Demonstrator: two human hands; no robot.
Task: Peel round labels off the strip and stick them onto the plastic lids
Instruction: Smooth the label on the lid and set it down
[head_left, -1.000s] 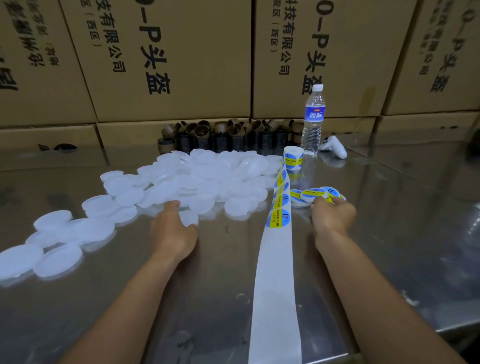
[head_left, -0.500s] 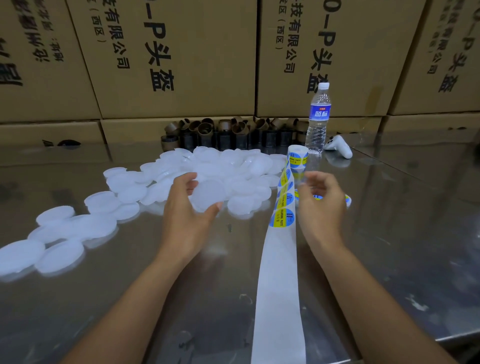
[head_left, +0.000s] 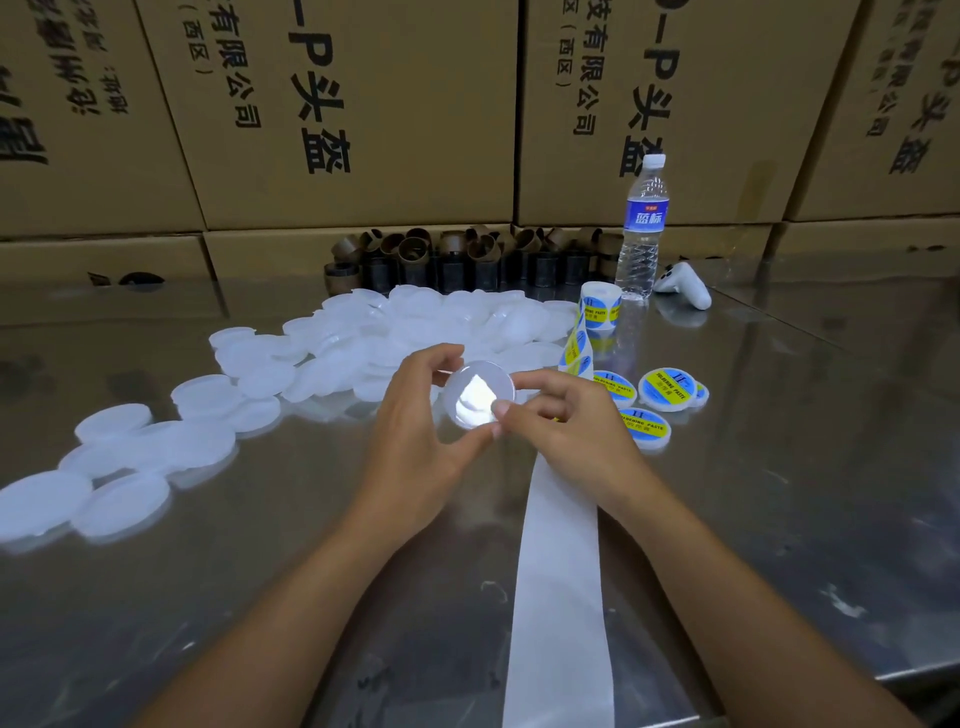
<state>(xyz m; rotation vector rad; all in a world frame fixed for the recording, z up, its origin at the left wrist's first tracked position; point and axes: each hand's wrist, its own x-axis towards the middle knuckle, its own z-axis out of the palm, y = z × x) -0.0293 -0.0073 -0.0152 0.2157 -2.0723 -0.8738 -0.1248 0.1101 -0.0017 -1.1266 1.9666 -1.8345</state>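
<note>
Left fingers (head_left: 434, 361) curl round the rim of one lid (head_left: 478, 395), forefinger on the top edge and thumb under. That turns its flat face up to the camera, free for a label. Right fingers (head_left: 540, 383) pinch the same lid at the edge nearer the strip (head_left: 556, 597), thumb on the face, forefinger behind. My read: steadying it or pressing something down. Face shows plain white with glare, no print seen. Yellow speck under right hand (head_left: 582, 431) may be a label, cannot tell. Left hand (head_left: 415, 447) holds the lid in the air just left of the strip, above the counter (head_left: 260, 597).

Strip runs from the near edge up to its roll (head_left: 600, 306). Near part is bare backing; printed labels show only on the far part, partly hidden by the right hand. Bare lids (head_left: 415, 322) are heaped left of the strip, handy for the left hand. Done lids (head_left: 667, 388) lie label-up just right of the strip, likely the drop spot. Bottle (head_left: 644, 228) and white controller (head_left: 683, 291) sit right of the strip's far end. Brown tubes (head_left: 467, 254) and boxes (head_left: 337, 130) are beyond it, to the left.

Judged step: lid presented, label going on or about to. Most lids not yet labelled.
</note>
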